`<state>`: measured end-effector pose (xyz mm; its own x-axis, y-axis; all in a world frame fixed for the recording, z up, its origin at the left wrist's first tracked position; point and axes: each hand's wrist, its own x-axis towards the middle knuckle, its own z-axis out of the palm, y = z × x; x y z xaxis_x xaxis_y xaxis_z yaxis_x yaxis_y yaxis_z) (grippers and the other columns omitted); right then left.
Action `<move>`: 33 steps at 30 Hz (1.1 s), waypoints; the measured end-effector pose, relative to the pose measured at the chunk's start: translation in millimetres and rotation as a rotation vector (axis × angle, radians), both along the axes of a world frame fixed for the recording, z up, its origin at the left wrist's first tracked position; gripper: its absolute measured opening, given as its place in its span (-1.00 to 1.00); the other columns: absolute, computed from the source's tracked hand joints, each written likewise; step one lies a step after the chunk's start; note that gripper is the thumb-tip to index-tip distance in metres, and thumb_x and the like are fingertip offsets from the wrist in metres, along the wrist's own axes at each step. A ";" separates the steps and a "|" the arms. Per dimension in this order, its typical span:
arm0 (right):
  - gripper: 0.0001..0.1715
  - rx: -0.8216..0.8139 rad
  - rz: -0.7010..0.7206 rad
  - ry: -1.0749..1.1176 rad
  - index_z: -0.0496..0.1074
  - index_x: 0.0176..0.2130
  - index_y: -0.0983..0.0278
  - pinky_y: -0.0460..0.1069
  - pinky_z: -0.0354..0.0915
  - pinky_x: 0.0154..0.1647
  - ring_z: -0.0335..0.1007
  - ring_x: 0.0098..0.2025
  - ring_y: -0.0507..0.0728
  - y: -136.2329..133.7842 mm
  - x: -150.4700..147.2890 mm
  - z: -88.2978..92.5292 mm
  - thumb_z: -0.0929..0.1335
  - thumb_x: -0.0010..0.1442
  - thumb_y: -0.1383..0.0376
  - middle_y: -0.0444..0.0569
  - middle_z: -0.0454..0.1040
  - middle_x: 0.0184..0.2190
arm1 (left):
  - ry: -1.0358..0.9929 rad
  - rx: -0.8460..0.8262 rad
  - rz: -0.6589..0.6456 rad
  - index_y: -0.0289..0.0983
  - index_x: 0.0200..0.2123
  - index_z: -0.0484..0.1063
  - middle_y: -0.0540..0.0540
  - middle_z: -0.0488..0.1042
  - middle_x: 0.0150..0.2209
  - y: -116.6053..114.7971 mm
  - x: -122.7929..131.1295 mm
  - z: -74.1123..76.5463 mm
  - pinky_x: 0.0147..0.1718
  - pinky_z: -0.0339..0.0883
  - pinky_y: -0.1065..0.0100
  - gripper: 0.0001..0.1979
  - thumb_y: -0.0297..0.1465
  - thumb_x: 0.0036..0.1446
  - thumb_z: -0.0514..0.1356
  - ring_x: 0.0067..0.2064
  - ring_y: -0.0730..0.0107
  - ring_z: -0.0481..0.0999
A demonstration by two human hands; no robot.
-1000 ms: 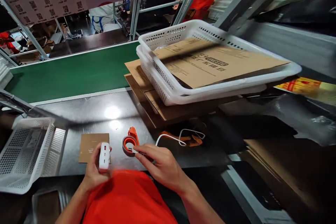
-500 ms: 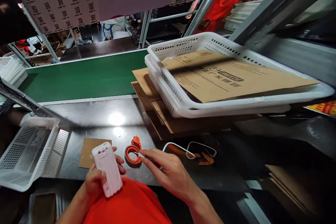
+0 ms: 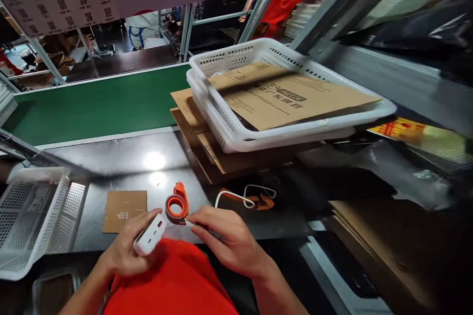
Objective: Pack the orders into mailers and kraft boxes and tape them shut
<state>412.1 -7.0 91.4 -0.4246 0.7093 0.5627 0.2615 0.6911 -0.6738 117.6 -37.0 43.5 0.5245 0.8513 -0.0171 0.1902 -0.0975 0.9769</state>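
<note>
The white power bank (image 3: pixel 151 236) sits in the left hand (image 3: pixel 129 243), in front of the person. Take it as the middle of a clock, with 12 at the top. Its end with the little holes faces up at us, and the long side of that end runs from 7 o'clock to 1 o'clock. The rest of its body is mostly hidden, so its full length is hard to see.

The plug (image 3: pixel 187 222) is between 2 and 3 o'clock from the power bank, near but not touching. Its tip seems to point to about 9 o'clock.

The left hand wraps around the power bank, so it is the nearer one. The right hand (image 3: pixel 218 236), at 3 o'clock, pinches the plug with thumb and finger. The white cord (image 3: pixel 238 197) loops away at 2 o'clock.

On the bench (image 3: pixel 121 157), orange tape (image 3: pixel 176 206) lies at about 1 o'clock, just beside the plug. A brown card (image 3: pixel 121 206) lies between 10 and 11. White trays (image 3: pixel 244 143) sit farther off, past 1 o'clock. The green belt (image 3: pixel 92 103) is at 11.
</note>
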 end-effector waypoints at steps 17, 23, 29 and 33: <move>-0.67 0.217 -0.052 -0.421 0.56 -0.12 0.27 -0.01 0.10 -0.45 0.28 -0.48 0.02 -17.5 -10.5 12.6 0.22 0.56 0.35 -0.08 0.52 -0.44 | 0.551 0.466 -0.056 -0.20 0.46 0.22 -0.29 0.56 0.16 -2.5 6.5 17.4 0.06 0.47 -0.05 -0.11 -0.40 0.01 0.28 0.08 -0.10 0.59; -0.59 0.297 -0.031 -0.488 0.53 -0.26 0.27 0.05 -0.04 -0.46 0.10 -0.49 0.05 -11.2 -13.0 -1.6 0.21 0.57 0.36 -0.14 0.39 -0.49 | 0.658 0.519 -0.026 -0.22 0.43 0.25 -0.26 0.58 0.10 -4.8 11.0 16.4 0.00 0.43 0.00 -0.16 -0.39 0.06 0.32 0.02 -0.06 0.58; -0.60 0.282 0.080 -0.517 0.57 -0.20 0.30 0.00 0.11 -0.40 0.19 -0.43 0.05 -5.2 -7.2 -12.6 0.21 0.58 0.34 -0.14 0.38 -0.47 | 0.697 0.516 -0.028 -0.25 0.41 0.30 -0.30 0.57 0.11 -8.0 13.5 14.3 0.02 0.40 -0.03 -0.20 -0.34 0.08 0.34 0.03 -0.11 0.56; -0.74 0.197 0.155 -0.566 0.57 -0.05 0.29 -0.02 0.21 -0.36 0.26 -0.39 0.06 -6.9 -2.0 -13.7 0.27 0.54 0.37 -0.13 0.42 -0.41 | 0.718 0.525 -0.045 -0.20 0.41 0.32 -0.25 0.58 0.06 -10.9 16.1 13.0 0.01 0.38 -0.02 -0.21 -0.30 0.10 0.35 0.00 -0.11 0.56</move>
<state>410.1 -13.9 77.7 -0.7850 0.5214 0.3344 0.4279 0.8468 -0.3159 133.7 -47.9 56.6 0.5705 0.8207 0.0324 0.7245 -0.5214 0.4507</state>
